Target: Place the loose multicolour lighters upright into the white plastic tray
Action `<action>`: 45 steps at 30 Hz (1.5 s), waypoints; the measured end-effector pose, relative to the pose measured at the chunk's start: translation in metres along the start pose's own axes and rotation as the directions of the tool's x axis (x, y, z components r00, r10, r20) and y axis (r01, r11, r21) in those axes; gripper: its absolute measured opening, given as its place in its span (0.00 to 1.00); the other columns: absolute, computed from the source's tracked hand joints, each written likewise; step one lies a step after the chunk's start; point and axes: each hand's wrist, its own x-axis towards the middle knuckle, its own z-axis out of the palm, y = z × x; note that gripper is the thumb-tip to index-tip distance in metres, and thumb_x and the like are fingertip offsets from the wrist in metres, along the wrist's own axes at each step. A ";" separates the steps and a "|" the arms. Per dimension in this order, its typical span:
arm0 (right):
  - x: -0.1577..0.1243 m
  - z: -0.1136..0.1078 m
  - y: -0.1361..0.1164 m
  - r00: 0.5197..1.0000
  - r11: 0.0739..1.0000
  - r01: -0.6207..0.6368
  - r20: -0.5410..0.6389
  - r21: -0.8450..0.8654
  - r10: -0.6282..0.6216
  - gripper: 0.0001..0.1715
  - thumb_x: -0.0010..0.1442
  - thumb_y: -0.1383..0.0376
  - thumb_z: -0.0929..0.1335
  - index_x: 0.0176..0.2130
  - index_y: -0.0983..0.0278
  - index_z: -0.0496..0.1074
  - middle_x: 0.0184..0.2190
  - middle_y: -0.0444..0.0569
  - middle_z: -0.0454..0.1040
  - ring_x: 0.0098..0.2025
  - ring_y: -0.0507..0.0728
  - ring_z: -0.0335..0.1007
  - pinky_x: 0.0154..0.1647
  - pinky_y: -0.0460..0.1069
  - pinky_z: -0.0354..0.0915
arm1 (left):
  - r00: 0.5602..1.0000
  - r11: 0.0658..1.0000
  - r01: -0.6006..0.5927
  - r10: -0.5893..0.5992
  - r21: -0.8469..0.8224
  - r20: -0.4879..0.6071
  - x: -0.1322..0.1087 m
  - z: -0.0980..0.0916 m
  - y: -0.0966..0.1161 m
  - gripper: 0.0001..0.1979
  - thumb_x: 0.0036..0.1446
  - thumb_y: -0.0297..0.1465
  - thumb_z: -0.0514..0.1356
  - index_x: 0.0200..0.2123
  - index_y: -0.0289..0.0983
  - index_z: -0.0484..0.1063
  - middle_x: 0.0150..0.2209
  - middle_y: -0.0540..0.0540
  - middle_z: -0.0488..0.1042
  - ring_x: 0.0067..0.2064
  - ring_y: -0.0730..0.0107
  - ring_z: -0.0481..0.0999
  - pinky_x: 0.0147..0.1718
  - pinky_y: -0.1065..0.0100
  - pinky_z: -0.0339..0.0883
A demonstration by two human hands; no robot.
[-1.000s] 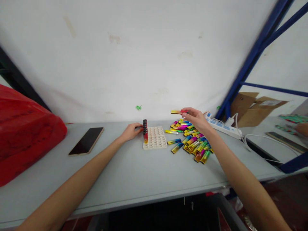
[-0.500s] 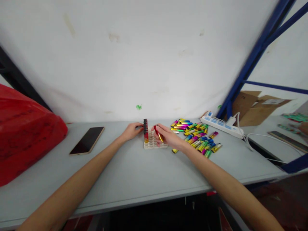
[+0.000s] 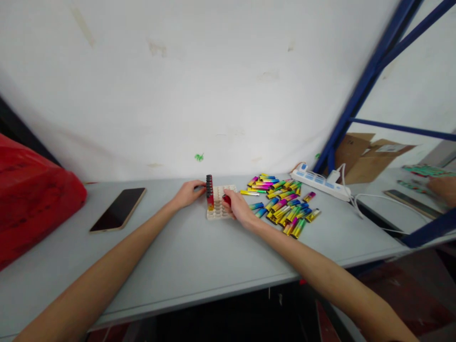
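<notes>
A small cream tray with rows of holes [image 3: 215, 214] lies on the grey table [image 3: 199, 256]. A row of upright sticks with black tops [image 3: 209, 192] stands along its left side. My left hand [image 3: 188, 193] rests against the tray's far left corner, fingers curled at that row. My right hand [image 3: 238, 208] is over the tray, fingers closed on a colourful stick whose red end [image 3: 226, 199] shows beside the standing row. A pile of shiny rainbow-coloured sticks [image 3: 281, 204] lies just right of the tray.
A dark phone [image 3: 118, 215] lies on the table to the left, beyond it a red plastic bag [image 3: 32, 199]. A white power strip [image 3: 320, 185] with cables, blue shelf posts [image 3: 359, 90] and a cardboard box [image 3: 370, 154] are at the right. Another person's hand [image 3: 441, 189] shows far right.
My right hand lifted a stick from the pile, carried it left and lowered it onto the tray next to the standing row. My left hand stayed at the tray.
</notes>
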 end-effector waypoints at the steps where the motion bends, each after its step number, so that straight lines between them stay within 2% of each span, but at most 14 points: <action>1: 0.000 0.000 0.000 1.000 1.000 -0.004 -0.027 0.024 0.004 0.26 0.69 0.53 0.52 0.22 0.59 0.51 0.14 0.38 0.47 0.18 0.50 0.43 0.19 0.46 0.45 | 1.000 1.000 0.002 -0.002 0.000 0.000 0.000 0.000 0.000 0.18 0.55 0.41 0.57 0.41 0.38 0.81 0.45 0.44 0.83 0.46 0.55 0.79 0.52 0.60 0.70; 4: -0.001 0.000 -0.002 0.999 0.998 -0.001 -0.053 0.056 0.004 0.23 0.67 0.59 0.54 0.20 0.59 0.51 0.14 0.38 0.48 0.18 0.50 0.43 0.20 0.46 0.45 | 1.000 1.000 0.002 -0.002 0.001 0.002 0.001 0.000 0.000 0.19 0.55 0.42 0.57 0.41 0.37 0.81 0.45 0.43 0.83 0.46 0.54 0.80 0.51 0.60 0.70; 9: -0.001 0.000 0.000 0.999 0.999 0.002 -0.047 0.050 0.000 0.24 0.67 0.62 0.54 0.20 0.59 0.51 0.14 0.37 0.48 0.17 0.49 0.43 0.20 0.46 0.45 | 1.000 1.000 -0.009 0.009 0.004 0.006 0.001 0.000 0.001 0.20 0.56 0.43 0.57 0.41 0.37 0.81 0.46 0.42 0.83 0.47 0.54 0.80 0.51 0.59 0.70; 12: 0.002 0.000 0.004 0.999 0.998 0.025 -0.044 0.056 -0.023 0.26 0.68 0.56 0.55 0.20 0.60 0.54 0.14 0.37 0.49 0.17 0.49 0.44 0.20 0.46 0.44 | 1.000 1.000 -0.012 0.012 0.009 0.004 0.000 -0.001 0.001 0.20 0.56 0.42 0.56 0.42 0.36 0.81 0.46 0.41 0.83 0.47 0.53 0.80 0.51 0.59 0.70; 15: 0.004 -0.003 0.005 0.999 0.997 0.053 -0.008 0.056 -0.053 0.32 0.69 0.44 0.53 0.24 0.61 0.61 0.16 0.37 0.50 0.18 0.49 0.44 0.20 0.46 0.44 | 1.000 1.000 -0.012 0.012 0.013 0.004 0.000 -0.001 0.000 0.21 0.56 0.42 0.56 0.42 0.36 0.81 0.46 0.41 0.83 0.47 0.53 0.80 0.51 0.59 0.70; 18: 0.001 -0.007 -0.001 0.982 0.982 0.184 0.040 -0.035 -0.183 0.36 0.69 0.41 0.50 0.31 0.62 0.67 0.20 0.39 0.56 0.21 0.50 0.50 0.22 0.46 0.50 | 1.000 1.000 -0.010 0.010 0.015 0.003 0.001 0.000 -0.001 0.20 0.56 0.42 0.56 0.41 0.37 0.81 0.45 0.42 0.83 0.47 0.54 0.80 0.51 0.59 0.70; 20: -0.005 -0.010 -0.008 0.945 0.931 0.326 0.080 -0.165 -0.316 0.33 0.71 0.44 0.52 0.36 0.63 0.69 0.24 0.41 0.61 0.25 0.51 0.57 0.27 0.46 0.56 | 1.000 1.000 -0.011 0.011 0.014 0.004 0.000 0.000 0.000 0.19 0.56 0.42 0.56 0.41 0.37 0.81 0.45 0.43 0.83 0.46 0.54 0.80 0.50 0.59 0.70; 23: -0.014 -0.013 -0.017 0.857 0.767 0.510 0.150 -0.389 -0.494 0.23 0.72 0.50 0.58 0.41 0.63 0.70 0.34 0.47 0.69 0.35 0.54 0.65 0.37 0.47 0.62 | 1.000 1.000 -0.011 0.011 0.011 0.007 0.000 -0.001 0.001 0.19 0.56 0.42 0.56 0.40 0.38 0.81 0.45 0.43 0.83 0.45 0.55 0.80 0.50 0.60 0.71; 25: -0.017 -0.015 -0.020 0.792 0.636 0.587 0.195 -0.501 -0.578 0.18 0.70 0.52 0.62 0.41 0.63 0.71 0.39 0.50 0.71 0.41 0.55 0.66 0.44 0.49 0.62 | 1.000 1.000 -0.007 0.007 0.008 0.006 0.000 -0.001 0.001 0.19 0.56 0.41 0.56 0.40 0.38 0.81 0.45 0.43 0.83 0.46 0.55 0.80 0.50 0.60 0.71; 27: -0.018 -0.016 -0.020 0.765 0.554 0.605 0.226 -0.572 -0.603 0.16 0.69 0.54 0.64 0.39 0.63 0.72 0.37 0.50 0.72 0.40 0.56 0.67 0.44 0.49 0.62 | 1.000 1.000 -0.004 0.004 0.007 0.006 0.000 -0.001 0.001 0.19 0.56 0.41 0.56 0.41 0.38 0.81 0.45 0.43 0.83 0.46 0.55 0.80 0.50 0.60 0.70; 29: -0.017 -0.016 -0.019 0.792 0.561 0.569 0.220 -0.601 -0.569 0.17 0.70 0.54 0.64 0.38 0.63 0.73 0.32 0.48 0.74 0.35 0.55 0.69 0.40 0.48 0.61 | 1.000 1.000 -0.004 0.004 0.008 0.007 0.000 0.000 0.000 0.19 0.56 0.41 0.56 0.41 0.38 0.81 0.45 0.43 0.83 0.47 0.55 0.80 0.51 0.60 0.70; 32: -0.016 -0.015 -0.017 0.855 0.647 0.481 0.152 -0.591 -0.496 0.16 0.71 0.54 0.63 0.40 0.63 0.73 0.30 0.46 0.77 0.32 0.53 0.71 0.36 0.46 0.60 | 1.000 1.000 -0.005 0.005 0.007 0.009 0.000 0.000 0.000 0.19 0.56 0.41 0.56 0.42 0.37 0.81 0.45 0.43 0.83 0.48 0.55 0.80 0.52 0.60 0.70; 36: -0.013 -0.012 -0.011 0.881 0.684 0.445 0.145 -0.578 -0.450 0.16 0.71 0.55 0.63 0.44 0.62 0.74 0.31 0.46 0.79 0.33 0.54 0.75 0.37 0.46 0.61 | 1.000 1.000 -0.006 0.006 0.004 0.010 -0.001 -0.001 0.002 0.19 0.56 0.41 0.56 0.42 0.37 0.81 0.46 0.42 0.83 0.48 0.55 0.80 0.52 0.60 0.70; 45: -0.004 -0.007 -0.003 0.871 0.405 0.412 0.222 -0.816 -0.437 0.21 0.73 0.52 0.60 0.47 0.64 0.72 0.36 0.53 0.80 0.36 0.56 0.74 0.36 0.47 0.59 | 1.000 1.000 -0.005 0.005 -0.002 0.011 0.000 0.001 0.000 0.19 0.56 0.41 0.56 0.42 0.37 0.81 0.45 0.43 0.83 0.48 0.55 0.80 0.53 0.60 0.70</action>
